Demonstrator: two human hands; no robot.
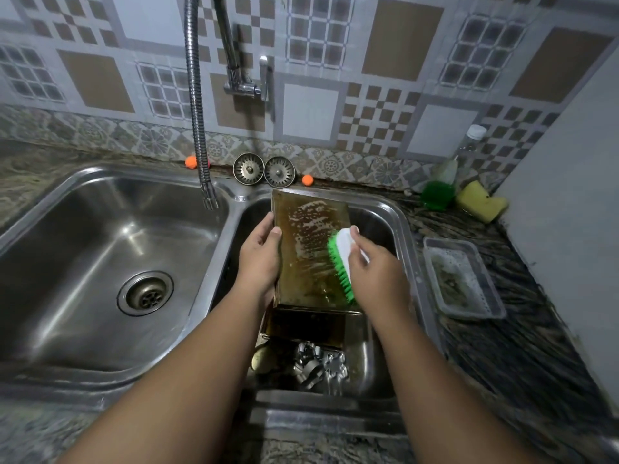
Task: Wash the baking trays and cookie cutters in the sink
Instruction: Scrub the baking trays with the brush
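Note:
A brown, stained baking tray (pixel 306 242) stands tilted over the right sink basin (pixel 400 229), with soap foam across its upper half. My left hand (pixel 259 259) grips its left edge. My right hand (pixel 375 266) holds a white scrubbing brush (pixel 341 259) whose green bristles press on the tray's right side. Below it, a second dark tray (pixel 308 324) lies in the basin. Several metal cookie cutters (pixel 318 366) are piled at the basin's near end, beside a round brass-coloured piece (pixel 263 360).
The left basin (pixel 110 256) has an open drain, with the flexible tap hose (pixel 199 128) hanging above it. Two sink strainers (pixel 264 169) lean against the wall. On the right counter stand a green soap bottle (pixel 438 189), a yellow sponge (pixel 482 200) and a grey plastic tray (pixel 462 279).

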